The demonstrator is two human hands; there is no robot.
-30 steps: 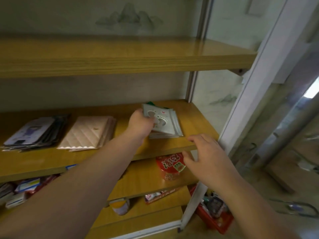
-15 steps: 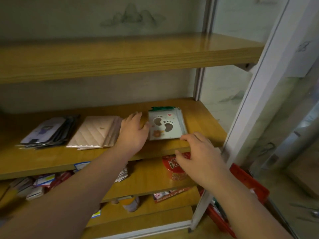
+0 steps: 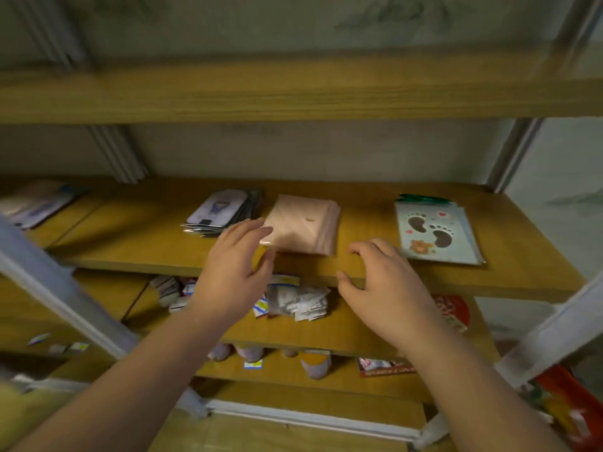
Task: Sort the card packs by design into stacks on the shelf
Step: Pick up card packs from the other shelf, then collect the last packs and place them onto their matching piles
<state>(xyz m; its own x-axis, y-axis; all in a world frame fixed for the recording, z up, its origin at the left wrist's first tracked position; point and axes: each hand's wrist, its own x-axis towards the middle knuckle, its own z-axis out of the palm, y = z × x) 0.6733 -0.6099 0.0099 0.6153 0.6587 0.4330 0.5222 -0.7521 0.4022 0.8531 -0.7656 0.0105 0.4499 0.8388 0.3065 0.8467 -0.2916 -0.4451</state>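
Footprint pack stack [image 3: 437, 231] released, left hand [image 3: 233, 265] withdrawn

Small shop or stockroom interior. Wooden shelving unit [image 3: 293, 99] on pale metal uprights fills frame; middle shelf carries sorted stacks of packaged goods: footprint-pattern packs [image 3: 437, 234] at right, pink quilted packs [image 3: 303, 226] at centre, dark-edged packs [image 3: 225, 212] left of centre. Lower shelves hold heaped small sachets [image 3: 297, 301], red-lidded cup [image 3: 452, 311], bottles. Red basket [image 3: 574, 406] at lower right.
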